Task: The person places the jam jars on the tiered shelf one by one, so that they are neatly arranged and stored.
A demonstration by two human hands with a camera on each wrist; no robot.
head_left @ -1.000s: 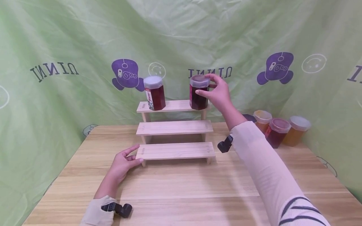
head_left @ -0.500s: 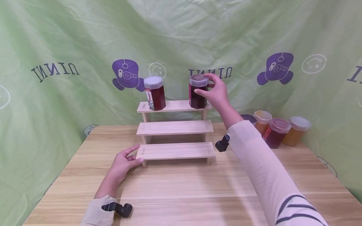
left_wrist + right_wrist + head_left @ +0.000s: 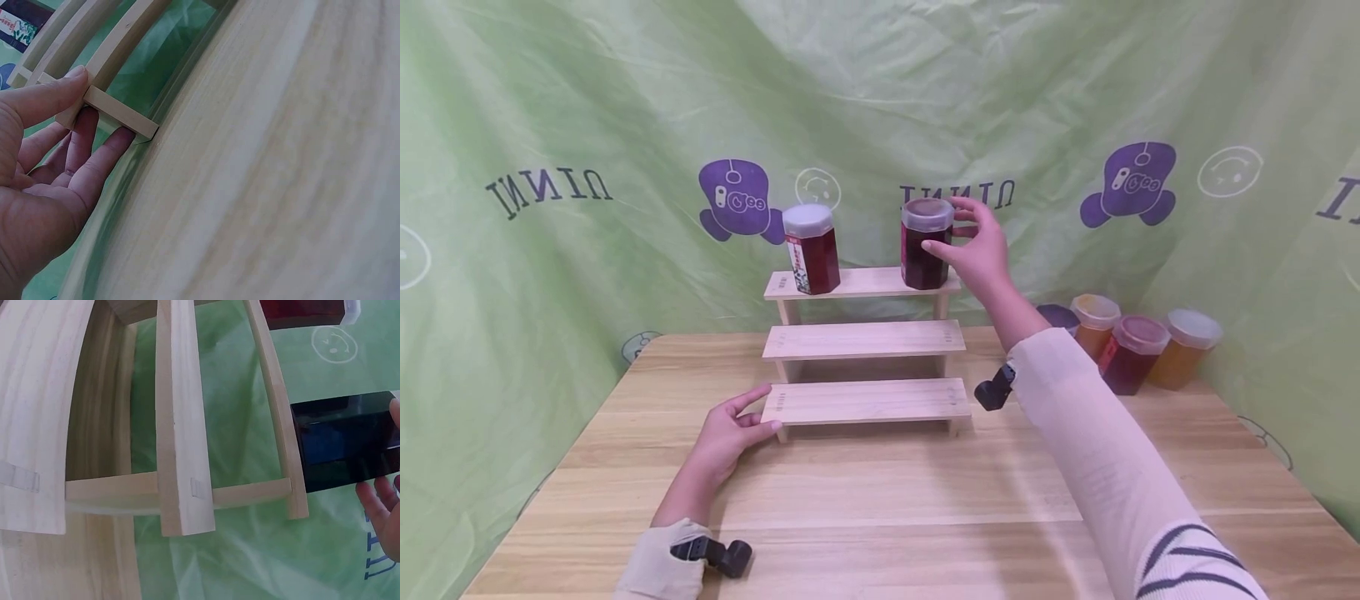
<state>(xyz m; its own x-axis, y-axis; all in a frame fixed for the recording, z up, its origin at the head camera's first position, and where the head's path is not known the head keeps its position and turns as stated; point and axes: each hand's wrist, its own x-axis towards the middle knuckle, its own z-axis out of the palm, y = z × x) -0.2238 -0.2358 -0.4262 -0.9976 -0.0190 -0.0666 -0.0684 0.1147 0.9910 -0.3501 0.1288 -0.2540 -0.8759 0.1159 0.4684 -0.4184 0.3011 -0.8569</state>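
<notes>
A three-tier wooden step shelf (image 3: 865, 402) stands on the table. My left hand (image 3: 724, 437) grips the left end of its lowest tier; in the left wrist view the thumb lies along the plank and the fingers touch the leg. On the top tier's right end stands a dark red hexagonal jar (image 3: 927, 257) with a translucent lid. My right hand (image 3: 983, 250) is at its right side, fingers loosely spread, thumb in front, fingertips right at the jar's edge in the right wrist view. A second red jar (image 3: 818, 260) with a white lid and label stands at the top tier's left.
Several more lidded jars stand at the table's back right: an amber jar (image 3: 1183, 354), a red jar (image 3: 1131, 358), another amber jar (image 3: 1093, 321) and a dark-lidded jar (image 3: 1060, 317), partly behind my sleeve. A green printed curtain (image 3: 880, 100) hangs behind the table (image 3: 865, 517).
The dark red jar shifted slightly left, then stayed put on the top tier. My right hand's thumb and fingers have since drawn back a little to the right. The left hand kept its place.
</notes>
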